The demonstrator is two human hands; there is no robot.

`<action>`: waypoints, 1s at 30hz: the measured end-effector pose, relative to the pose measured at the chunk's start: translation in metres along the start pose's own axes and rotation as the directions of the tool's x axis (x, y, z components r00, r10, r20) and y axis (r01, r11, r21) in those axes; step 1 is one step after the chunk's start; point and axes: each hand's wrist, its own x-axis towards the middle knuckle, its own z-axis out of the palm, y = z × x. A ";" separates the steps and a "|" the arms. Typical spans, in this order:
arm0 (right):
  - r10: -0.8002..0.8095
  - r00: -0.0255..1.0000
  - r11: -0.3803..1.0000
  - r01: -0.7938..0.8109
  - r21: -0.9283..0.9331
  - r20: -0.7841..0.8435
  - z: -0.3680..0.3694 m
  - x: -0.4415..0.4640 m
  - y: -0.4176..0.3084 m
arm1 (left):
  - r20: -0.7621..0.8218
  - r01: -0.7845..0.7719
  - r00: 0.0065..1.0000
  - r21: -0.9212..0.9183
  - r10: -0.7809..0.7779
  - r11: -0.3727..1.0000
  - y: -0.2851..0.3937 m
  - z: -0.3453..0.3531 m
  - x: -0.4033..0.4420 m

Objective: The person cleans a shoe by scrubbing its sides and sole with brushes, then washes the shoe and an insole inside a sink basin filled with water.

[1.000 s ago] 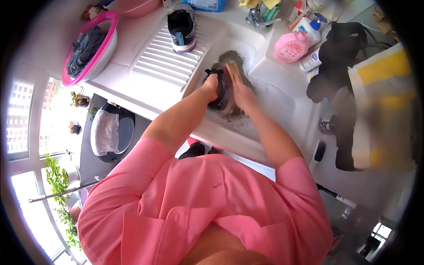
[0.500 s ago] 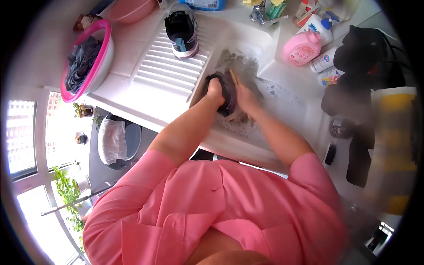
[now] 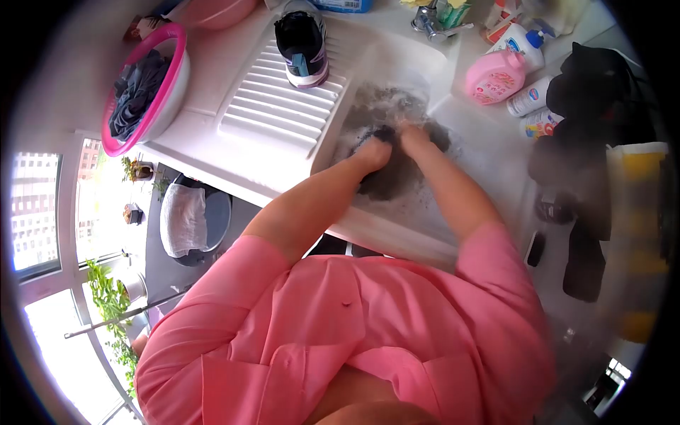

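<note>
Murky grey water lies in the white sink (image 3: 496, 152). My left hand (image 3: 374, 154) is closed on a dark shoe (image 3: 383, 133), most of which is hidden under the water and behind the hand. Close beside it, my right hand (image 3: 413, 136) reaches into the water; its fingers are submerged and blurred, and the wooden brush seen earlier does not show. Another shoe (image 3: 301, 46), black and grey with a pale sole, stands on the ribbed drainboard (image 3: 273, 106) to the left of the sink.
A pink-rimmed basin (image 3: 177, 78) with dark cloth stands at the left. Behind the sink is a faucet (image 3: 427, 23). To the right are a pink bottle (image 3: 496, 76), white bottles (image 3: 530, 96), a black brush (image 3: 536, 248) and dark bags (image 3: 595, 92).
The shoe and both hands have gone lower into the water, and the right hand has moved up beside the left. The brush has dropped out of sight. The water looks darker and more stirred.
</note>
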 end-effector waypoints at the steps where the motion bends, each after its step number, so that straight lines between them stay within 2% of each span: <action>1: 0.050 0.996 0.996 -0.044 0.077 -0.075 -0.001 0.013 -0.001 | 0.120 0.012 0.992 0.103 -0.024 0.995 0.001 -0.004 0.001; 2: 0.099 0.984 0.984 -0.074 0.160 -0.150 -0.003 0.026 -0.002 | 0.098 -0.053 0.994 0.116 0.042 0.992 -0.004 0.001 0.001; 3: 0.049 0.992 0.995 -0.038 -0.094 0.117 -0.024 0.025 -0.015 | 0.102 -0.052 0.994 0.120 0.040 0.991 -0.002 0.001 -0.001; 4: 0.062 0.923 0.948 0.065 -0.313 0.380 -0.040 0.021 -0.028 | 0.123 -0.042 0.992 0.127 0.026 0.991 -0.002 -0.002 -0.003; 5: 0.066 0.923 0.950 0.058 -0.306 0.380 -0.043 0.000 -0.028 | 0.141 -0.034 0.990 0.128 0.015 0.991 0.000 -0.005 -0.005; 6: -0.084 0.959 0.988 0.045 0.145 0.269 -0.043 -0.032 -0.024 | 0.142 -0.038 0.990 0.129 0.020 0.991 0.006 -0.014 -0.005; 7: -0.167 0.980 0.821 0.080 0.566 0.105 -0.044 -0.052 -0.021 | 0.175 -0.009 0.985 0.042 0.002 0.999 0.016 -0.027 -0.010; 8: -0.166 0.980 0.818 0.074 0.570 0.111 -0.048 -0.055 -0.022 | 0.193 0.013 0.981 -0.001 -0.013 1.000 0.018 -0.027 -0.012; 9: -0.169 0.981 0.868 0.103 0.486 0.094 -0.053 -0.055 -0.023 | 0.211 0.037 0.977 -0.043 -0.027 0.998 0.020 -0.027 -0.015; 10: -0.176 0.981 0.909 0.133 0.394 0.076 -0.056 -0.055 -0.023 | 0.232 0.007 0.973 0.040 -0.016 0.999 0.019 -0.021 -0.015; 11: -0.182 0.980 0.908 0.135 0.396 0.082 -0.055 -0.050 -0.025 | 0.259 -0.024 0.966 0.121 -0.008 0.992 0.020 -0.015 -0.017; 13: -0.074 0.980 0.993 0.056 0.102 0.185 -0.055 -0.022 -0.037 | 0.290 -0.037 0.957 0.182 -0.018 0.983 0.018 -0.015 -0.017; 14: -0.074 0.980 0.993 0.056 0.103 0.185 -0.054 -0.012 -0.043 | 0.334 -0.064 0.943 0.230 -0.017 0.971 0.019 -0.014 -0.017; 16: 0.064 0.962 0.955 0.018 -0.296 0.264 -0.052 0.000 -0.049 | 0.378 -0.095 0.926 0.246 -0.005 0.965 0.028 -0.026 -0.017; 17: 0.071 0.960 0.956 0.012 -0.294 0.270 -0.052 -0.009 -0.046 | 0.424 -0.119 0.906 0.260 -0.003 0.958 0.031 -0.029 -0.021; 18: -0.059 0.969 0.981 0.101 -0.167 0.240 -0.057 -0.024 -0.044 | 0.424 -0.117 0.905 0.258 -0.003 0.959 0.031 -0.029 -0.022; 19: -0.187 0.963 0.979 0.199 -0.044 0.192 -0.061 -0.036 -0.042 | 0.427 -0.036 0.902 0.210 -0.059 0.977 0.031 -0.029 -0.021; 20: -0.188 0.963 0.979 0.200 -0.046 0.195 -0.063 -0.047 -0.036 | 0.436 0.046 0.893 0.161 -0.113 0.986 0.031 -0.029 -0.021; 22: -0.517 0.851 0.851 0.499 0.163 0.092 -0.067 -0.068 -0.023 | 0.478 0.045 0.871 0.149 -0.112 0.988 0.034 -0.023 -0.021; 23: -0.521 0.849 0.849 0.502 0.166 0.093 -0.070 -0.067 -0.028 | 0.516 0.045 0.849 0.147 -0.115 0.988 0.033 -0.020 -0.021; 26: -0.383 0.884 0.917 0.399 -0.007 0.268 -0.062 -0.043 -0.038 | 0.497 -0.022 0.861 0.246 -0.107 0.969 0.031 -0.007 -0.023; 27: -0.391 0.883 0.913 0.407 -0.008 0.261 -0.056 -0.040 -0.040 | 0.489 -0.019 0.865 0.255 -0.112 0.967 0.033 -0.015 -0.025; 29: -0.019 0.983 0.985 0.049 -0.164 0.182 -0.049 -0.030 -0.042 | 0.443 0.157 0.878 0.093 -0.182 0.983 0.037 -0.030 -0.026; 30: -0.094 0.985 0.973 0.122 -0.195 0.147 -0.044 -0.029 -0.037 | 0.423 0.160 0.886 0.102 -0.188 0.982 0.034 -0.030 -0.024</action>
